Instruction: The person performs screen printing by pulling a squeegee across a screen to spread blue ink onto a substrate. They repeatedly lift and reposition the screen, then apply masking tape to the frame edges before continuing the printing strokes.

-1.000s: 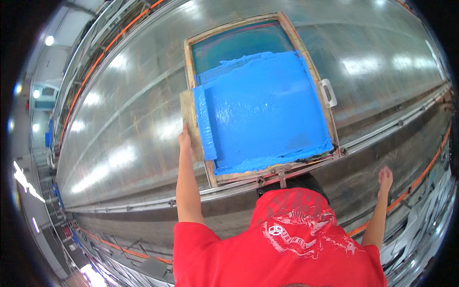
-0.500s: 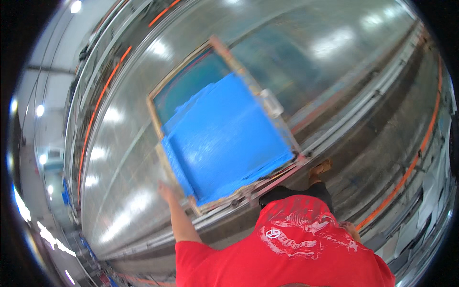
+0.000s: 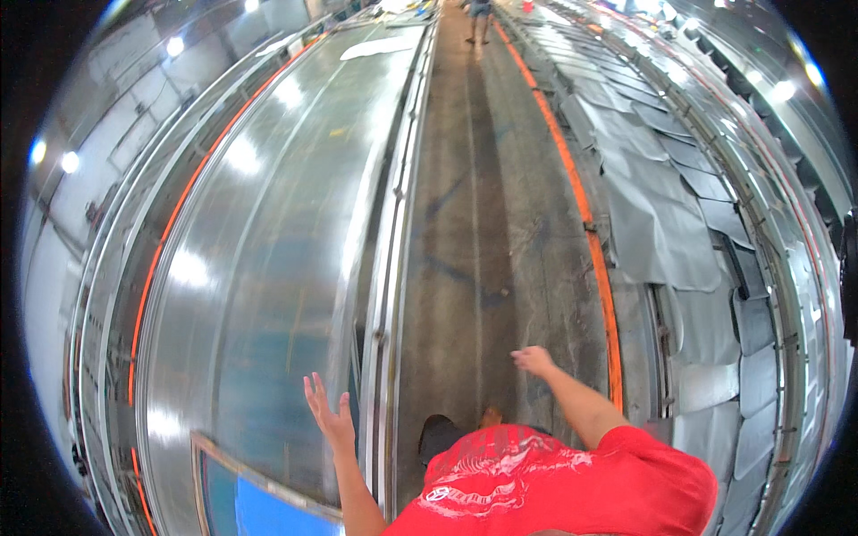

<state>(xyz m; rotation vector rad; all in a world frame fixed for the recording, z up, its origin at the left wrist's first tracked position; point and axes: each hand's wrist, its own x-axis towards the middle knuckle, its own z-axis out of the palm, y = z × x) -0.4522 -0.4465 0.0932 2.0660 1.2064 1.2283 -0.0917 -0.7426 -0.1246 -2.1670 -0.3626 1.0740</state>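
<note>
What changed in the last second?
View swung right: wooden frame went from picture centre to lower left edge. Left hand let go of the wooden strip at the frame's left side; now raised, fingers spread. Right hand is over the aisle floor. Unchanged: frame on the table, blue paint in it.

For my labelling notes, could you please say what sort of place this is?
Probably a screen-printing workshop: a long shiny table, a framed screen with a blue, ink-like coating, and grey sheets across the aisle.
</note>
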